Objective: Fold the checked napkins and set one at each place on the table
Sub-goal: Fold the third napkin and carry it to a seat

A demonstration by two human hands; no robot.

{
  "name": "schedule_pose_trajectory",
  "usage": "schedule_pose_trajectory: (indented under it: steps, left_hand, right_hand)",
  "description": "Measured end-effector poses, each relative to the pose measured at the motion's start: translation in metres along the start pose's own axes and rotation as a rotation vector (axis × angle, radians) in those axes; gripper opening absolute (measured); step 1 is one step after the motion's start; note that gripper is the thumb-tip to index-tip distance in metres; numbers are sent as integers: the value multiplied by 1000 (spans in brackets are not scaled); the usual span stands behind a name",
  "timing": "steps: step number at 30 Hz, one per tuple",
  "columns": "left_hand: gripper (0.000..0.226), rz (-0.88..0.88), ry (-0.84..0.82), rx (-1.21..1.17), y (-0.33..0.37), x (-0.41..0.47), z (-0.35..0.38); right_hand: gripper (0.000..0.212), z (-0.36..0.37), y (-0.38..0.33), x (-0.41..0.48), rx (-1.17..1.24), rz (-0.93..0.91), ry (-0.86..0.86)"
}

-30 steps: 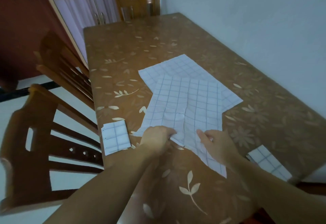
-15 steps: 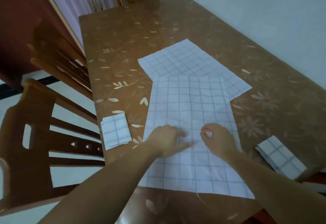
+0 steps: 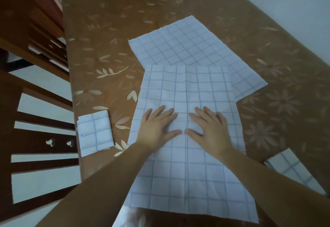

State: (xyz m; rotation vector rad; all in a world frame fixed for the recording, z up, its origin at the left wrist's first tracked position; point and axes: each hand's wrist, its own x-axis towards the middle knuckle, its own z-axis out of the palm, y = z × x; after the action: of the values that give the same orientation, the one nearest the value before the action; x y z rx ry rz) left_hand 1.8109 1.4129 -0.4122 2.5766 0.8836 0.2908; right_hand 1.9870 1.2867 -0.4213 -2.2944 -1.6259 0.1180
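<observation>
A white checked napkin (image 3: 185, 91) lies spread flat on the brown table (image 3: 100, 35), its near edge at the table's front. My left hand (image 3: 157, 126) and my right hand (image 3: 210, 128) press flat on its middle, fingers straight, thumbs almost touching. A second unfolded checked napkin (image 3: 187, 44) lies beyond it, partly under its far edge. One folded napkin (image 3: 96, 132) sits at the table's left edge, another folded napkin (image 3: 292, 171) at the near right.
Two dark wooden chairs stand along the left side, the near chair (image 3: 35, 137) close to the folded napkin and a farther chair (image 3: 34, 35) behind it. A pale wall (image 3: 294, 3) runs along the table's right side.
Both hands let go of the napkin's near edge after pulling it toward me, and now lie flat on its middle. The view has tilted further down.
</observation>
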Motion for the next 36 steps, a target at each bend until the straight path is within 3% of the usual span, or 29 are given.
schedule_pose_trajectory:
  steps: [5,8,10,13,16,23,29,32,36]
  left_hand:
    - [31,-39,161,-73,2,6,5]
    - [11,-24,171,-99,4,11,-4]
    - [13,7,112,-105,5,13,-21]
    - [20,11,-22,-70,9,16,-53]
    - [23,128,7,63,17,15,-86]
    - [46,340,69,222,34,-9,-178]
    - [50,343,-50,412,54,-45,-263]
    - [44,308,-56,456,61,-65,-296]
    - [42,255,-34,240,73,-90,-326]
  right_hand:
    - [25,3,-6,11,131,-33,223]
    - [13,-4,-9,15,162,-55,222]
    - [11,-16,-11,16,206,-92,176]
    - [25,-46,-18,19,235,-120,40]
    - [31,-72,-28,18,189,-98,-67]
    - [30,-141,-60,7,104,-196,-21]
    - [18,-216,-104,-28,-85,-280,153]
    - [22,-245,-122,-47,-178,-311,233]
    - [28,-281,-149,-76,-283,-201,72]
